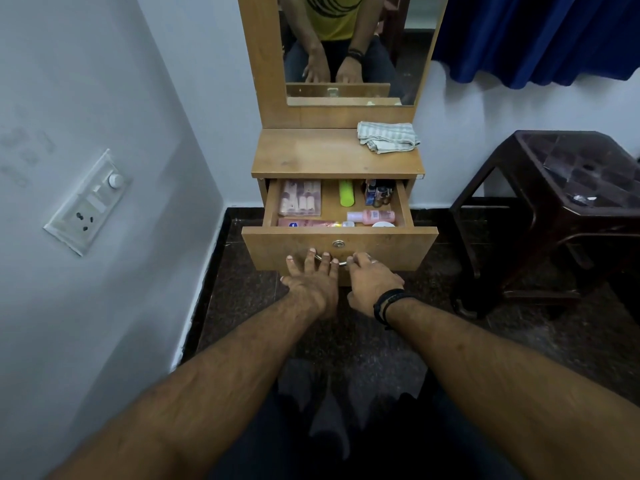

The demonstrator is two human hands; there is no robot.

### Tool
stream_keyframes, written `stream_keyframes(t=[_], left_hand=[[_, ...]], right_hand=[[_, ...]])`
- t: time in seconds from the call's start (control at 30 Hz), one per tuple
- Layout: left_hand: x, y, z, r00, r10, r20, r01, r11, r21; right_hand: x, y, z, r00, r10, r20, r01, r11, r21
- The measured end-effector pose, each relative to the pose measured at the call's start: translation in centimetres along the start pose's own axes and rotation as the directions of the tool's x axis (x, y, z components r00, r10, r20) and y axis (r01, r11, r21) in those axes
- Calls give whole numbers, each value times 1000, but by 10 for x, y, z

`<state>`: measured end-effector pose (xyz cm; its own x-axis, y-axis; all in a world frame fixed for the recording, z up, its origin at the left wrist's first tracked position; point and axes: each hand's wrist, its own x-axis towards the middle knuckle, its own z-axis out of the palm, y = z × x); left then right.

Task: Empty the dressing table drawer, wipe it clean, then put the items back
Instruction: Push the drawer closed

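The left hand [313, 280] lies flat, fingers spread, on the drawer [341, 245] front; the right hand [372, 282] curls round its handle [341, 262]. Inside the pulled-out drawer: pink bottle [371, 215], green tube [345, 197], clear case [300, 197]. Beyond, a cloth [388, 136] lies on top.

We see the drawer [341, 242] of the dressing table [332, 154] pulled open. Left hand [313, 278] lies flat on the drawer front, fingers spread and straight, beside the metal handle [341, 262]. Right hand [372, 282] curls its fingers over that handle; a black wristband [388, 304] sits on the wrist. Inside we note a clear case [300, 197] at left, a green tube [345, 197] in the middle, small bottles [378, 195] at back right, a pink bottle [371, 216] lying near the front. A folded cloth [388, 137] rests on the tabletop's right end. A dark stool [568, 202] stands to the right.
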<state>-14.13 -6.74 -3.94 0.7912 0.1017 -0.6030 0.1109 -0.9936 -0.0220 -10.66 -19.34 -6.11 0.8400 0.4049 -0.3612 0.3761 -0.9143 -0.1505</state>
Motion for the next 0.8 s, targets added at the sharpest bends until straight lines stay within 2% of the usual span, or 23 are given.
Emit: stream_keyframes(t=[0.8], left_hand=[[44, 1, -21, 1000, -21, -13, 21, 1000, -17]], right_hand=[[31, 6, -22, 1000, 4, -18, -4, 1000, 5]])
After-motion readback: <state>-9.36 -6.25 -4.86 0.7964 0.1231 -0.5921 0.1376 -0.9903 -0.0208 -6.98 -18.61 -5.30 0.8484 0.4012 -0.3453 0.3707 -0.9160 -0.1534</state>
